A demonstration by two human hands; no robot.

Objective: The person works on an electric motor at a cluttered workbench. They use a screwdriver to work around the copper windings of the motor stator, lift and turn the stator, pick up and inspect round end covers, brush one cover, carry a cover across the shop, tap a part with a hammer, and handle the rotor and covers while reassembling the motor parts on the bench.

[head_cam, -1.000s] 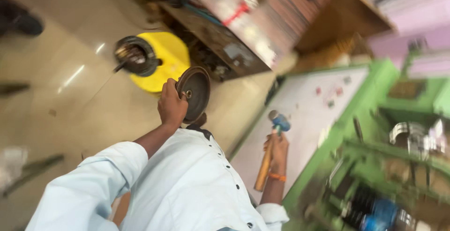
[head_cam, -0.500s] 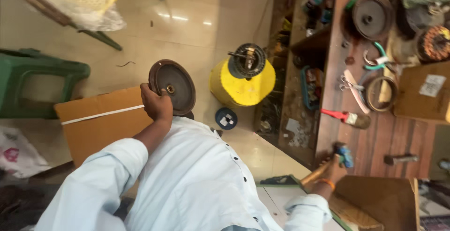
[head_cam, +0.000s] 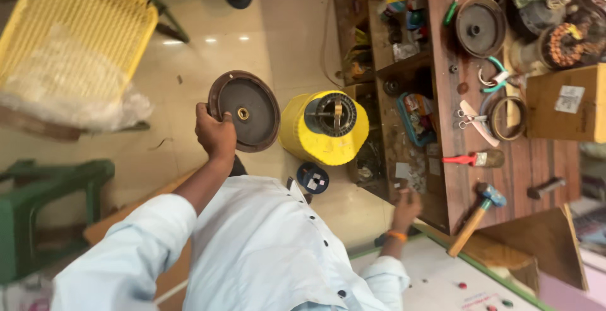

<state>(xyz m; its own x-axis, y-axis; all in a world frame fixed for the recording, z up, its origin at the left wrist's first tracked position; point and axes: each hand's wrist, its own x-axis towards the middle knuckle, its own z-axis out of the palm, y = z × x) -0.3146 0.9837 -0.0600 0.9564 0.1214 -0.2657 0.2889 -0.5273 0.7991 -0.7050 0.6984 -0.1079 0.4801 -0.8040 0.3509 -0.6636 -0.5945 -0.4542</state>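
Above the tiled floor, the left hand (head_cam: 214, 134) pinches a dark round metal disc (head_cam: 245, 110) by its rim; it could slip. Right hand (head_cam: 406, 208) hangs loosely open near the wooden-handled hammer (head_cam: 475, 217).

A brown cardboard box (head_cam: 565, 104) with a small white label (head_cam: 569, 98) sits on the tabletop (head_cam: 505, 178) at far right.

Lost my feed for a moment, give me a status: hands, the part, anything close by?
Left hand grips round cover plate, raised. Right hand empty at workbench edge. Hammer on bench. Yellow motor housing beside plate.
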